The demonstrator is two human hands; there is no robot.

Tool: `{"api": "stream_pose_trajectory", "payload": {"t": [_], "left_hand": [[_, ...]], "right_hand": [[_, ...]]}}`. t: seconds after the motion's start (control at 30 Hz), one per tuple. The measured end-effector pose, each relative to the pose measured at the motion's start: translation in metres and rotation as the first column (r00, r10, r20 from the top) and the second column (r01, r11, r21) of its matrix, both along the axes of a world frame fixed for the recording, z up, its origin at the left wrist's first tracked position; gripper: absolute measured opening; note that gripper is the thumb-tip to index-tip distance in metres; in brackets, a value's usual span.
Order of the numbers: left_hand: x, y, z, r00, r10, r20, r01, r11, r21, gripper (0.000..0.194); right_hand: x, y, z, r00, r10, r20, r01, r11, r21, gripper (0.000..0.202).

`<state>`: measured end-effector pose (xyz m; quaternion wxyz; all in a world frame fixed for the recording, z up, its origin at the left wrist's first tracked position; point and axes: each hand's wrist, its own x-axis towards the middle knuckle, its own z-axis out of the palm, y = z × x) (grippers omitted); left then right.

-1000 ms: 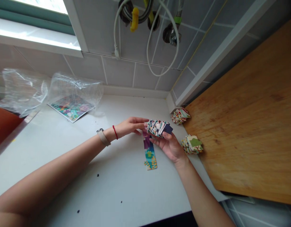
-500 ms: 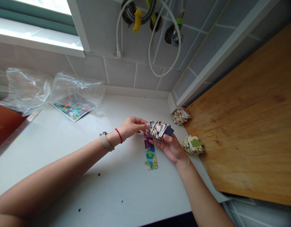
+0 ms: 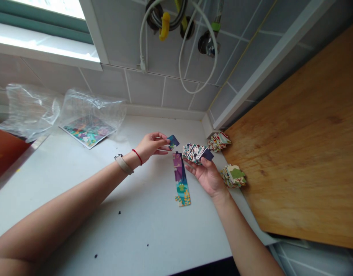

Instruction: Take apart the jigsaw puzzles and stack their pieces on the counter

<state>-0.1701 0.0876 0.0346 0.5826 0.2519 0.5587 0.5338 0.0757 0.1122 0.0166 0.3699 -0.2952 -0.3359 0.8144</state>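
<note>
Between its thumb and fingers my left hand pinches a blue puzzle piece, held above the white counter. My right hand is closed around a thick stack of puzzle pieces, with a dark piece at its right end. Below and between the hands, a narrow strip of joined puzzle pieces lies on the counter, purple at the far end and teal with orange leaves at the near end.
Two piles of pieces, one farther back and one nearer, sit beside a wooden board. At the left are clear plastic bags, a colourful picture card and an orange item. Small dark specks dot the counter.
My left hand has moved left, away from the stack, with a blue piece now in its fingers. More of the purple end of the strip shows. My right hand still holds the stack.
</note>
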Motion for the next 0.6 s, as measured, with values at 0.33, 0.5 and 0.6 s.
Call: {"api": "stream_pose_trajectory", "payload": {"t": [0.33, 0.5, 0.6], "left_hand": [[0.005, 0.007, -0.027, 0.996, 0.080, -0.042, -0.080, 0.997, 0.006, 0.031], [0.012, 0.007, -0.033, 0.997, 0.075, -0.011, -0.074, 0.997, 0.026, 0.032], [0.013, 0.007, -0.037, 0.996, 0.043, -0.078, -0.037, 0.996, 0.079, 0.033]], "right_hand": [[0.000, 0.001, -0.001, 0.999, -0.017, -0.040, 0.017, 1.000, -0.018, 0.044], [0.000, 0.003, -0.002, 0.999, -0.030, -0.044, 0.029, 0.999, -0.026, 0.044], [0.001, 0.003, -0.002, 0.999, -0.031, -0.044, 0.030, 0.999, -0.030, 0.044]]}}
